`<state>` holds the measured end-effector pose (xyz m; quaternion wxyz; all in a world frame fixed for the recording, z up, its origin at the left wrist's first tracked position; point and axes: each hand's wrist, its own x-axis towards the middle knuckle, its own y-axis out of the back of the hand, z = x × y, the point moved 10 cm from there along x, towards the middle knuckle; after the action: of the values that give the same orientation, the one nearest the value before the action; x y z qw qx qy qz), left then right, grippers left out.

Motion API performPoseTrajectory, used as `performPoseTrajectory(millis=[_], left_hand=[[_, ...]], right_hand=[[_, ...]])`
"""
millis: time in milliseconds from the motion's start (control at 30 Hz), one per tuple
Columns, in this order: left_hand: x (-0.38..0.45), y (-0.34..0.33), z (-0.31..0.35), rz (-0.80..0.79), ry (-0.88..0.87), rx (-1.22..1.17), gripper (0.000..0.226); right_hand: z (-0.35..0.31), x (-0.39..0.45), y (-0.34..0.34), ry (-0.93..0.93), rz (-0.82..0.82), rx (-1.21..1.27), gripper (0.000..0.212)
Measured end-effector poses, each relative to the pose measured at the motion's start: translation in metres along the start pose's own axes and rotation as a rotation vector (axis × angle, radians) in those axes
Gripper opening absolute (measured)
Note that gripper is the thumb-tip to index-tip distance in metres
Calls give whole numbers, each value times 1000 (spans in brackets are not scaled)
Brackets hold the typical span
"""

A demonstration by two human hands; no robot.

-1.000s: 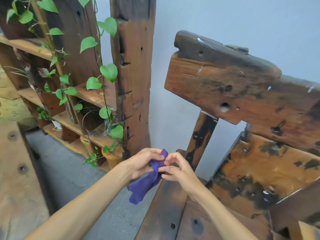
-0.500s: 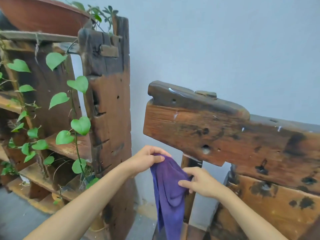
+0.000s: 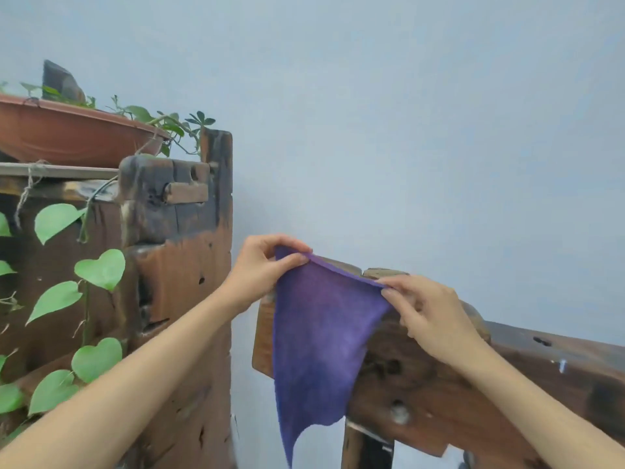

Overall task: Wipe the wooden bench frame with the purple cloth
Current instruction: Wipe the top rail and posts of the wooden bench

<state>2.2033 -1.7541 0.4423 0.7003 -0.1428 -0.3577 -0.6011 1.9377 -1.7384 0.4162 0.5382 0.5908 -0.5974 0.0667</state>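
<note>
The left hand [image 3: 262, 269] pinches one upper corner of the purple cloth [image 3: 321, 336] between thumb and curled fingers. The right hand [image 3: 427, 316] pinches the other upper corner the same way. The cloth is stretched between them and hangs down over the end of the top rail of the wooden bench [image 3: 439, 384], covering its front face. Left of the bench stands a dark wooden shelf [image 3: 182, 265] with trailing green leaves [image 3: 99, 269] and a brown plant pot [image 3: 67, 133] on top. A pale blue wall [image 3: 406, 130] is behind.
</note>
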Motion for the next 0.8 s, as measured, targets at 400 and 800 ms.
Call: performPoseTrajectory(millis=[400, 800], left_hand=[[147, 2, 4, 34, -186, 970, 41], [64, -33, -73, -187, -309, 651, 68]], right_hand=[[18, 166, -89, -301, 11, -192, 43], [-53, 105, -173, 159, 121, -793, 21]])
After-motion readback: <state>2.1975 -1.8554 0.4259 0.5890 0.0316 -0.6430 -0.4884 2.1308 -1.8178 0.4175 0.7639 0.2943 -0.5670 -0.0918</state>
